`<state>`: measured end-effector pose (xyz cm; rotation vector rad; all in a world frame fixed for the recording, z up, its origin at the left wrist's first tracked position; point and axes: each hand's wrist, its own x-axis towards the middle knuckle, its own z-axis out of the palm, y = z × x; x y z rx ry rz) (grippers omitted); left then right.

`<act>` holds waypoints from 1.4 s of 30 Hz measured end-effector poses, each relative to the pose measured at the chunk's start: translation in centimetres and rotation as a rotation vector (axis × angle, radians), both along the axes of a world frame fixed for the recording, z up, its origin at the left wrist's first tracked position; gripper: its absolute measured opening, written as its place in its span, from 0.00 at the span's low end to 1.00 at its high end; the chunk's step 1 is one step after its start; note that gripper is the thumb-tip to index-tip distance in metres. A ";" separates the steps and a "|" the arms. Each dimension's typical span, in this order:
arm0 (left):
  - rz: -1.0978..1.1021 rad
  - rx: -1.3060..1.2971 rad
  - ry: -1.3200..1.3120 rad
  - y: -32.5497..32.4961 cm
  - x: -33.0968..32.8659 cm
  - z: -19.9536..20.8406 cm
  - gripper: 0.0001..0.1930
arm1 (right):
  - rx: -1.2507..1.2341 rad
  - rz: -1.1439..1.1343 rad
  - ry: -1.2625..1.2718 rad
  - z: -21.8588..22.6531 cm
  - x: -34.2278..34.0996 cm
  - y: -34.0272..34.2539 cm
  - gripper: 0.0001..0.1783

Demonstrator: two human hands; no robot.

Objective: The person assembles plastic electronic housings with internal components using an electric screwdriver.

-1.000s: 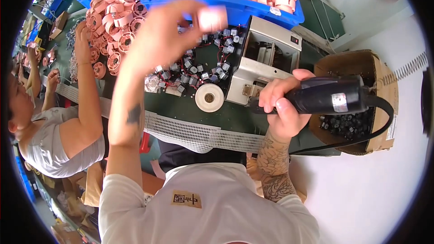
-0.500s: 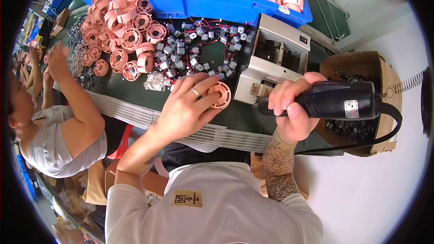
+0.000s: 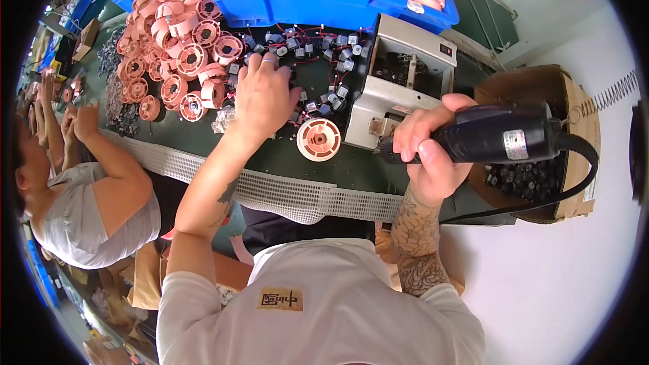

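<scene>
Presently my right hand [image 3: 433, 154] is wrapped around the front of the black electric screwdriver [image 3: 503, 134], probably fairly heavy and best gripped around its stiff barrel. My left hand [image 3: 263, 98] bends over the small wired motors [image 3: 343, 66], though I can't tell whether its fingers are pinching one. Between my hands, just beside the grey metal machine [image 3: 392, 100], sits a round pink housing [image 3: 319, 139], likely light, rigid plastic, safest held by its outer rim.

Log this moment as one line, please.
left hand: over small grey motors, grasp unclear | right hand: gripping black corded tool | pink round part: between the hands | blue bin: beyond motors
</scene>
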<state>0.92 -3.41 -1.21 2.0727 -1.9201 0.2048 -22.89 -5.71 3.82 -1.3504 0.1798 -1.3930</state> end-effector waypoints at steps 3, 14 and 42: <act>0.009 0.100 -0.004 0.0 0.1 0.4 0.13 | 0.134 -0.027 -0.083 0.2 0.2 0.3 0.33; -0.126 0.022 0.324 2.5 0.8 1.0 0.16 | 0.125 -0.019 -0.075 0.3 0.0 0.2 0.33; -0.188 -0.179 0.714 5.5 -4.5 4.0 0.08 | 0.102 -0.069 -0.019 0.1 -0.9 -0.1 0.31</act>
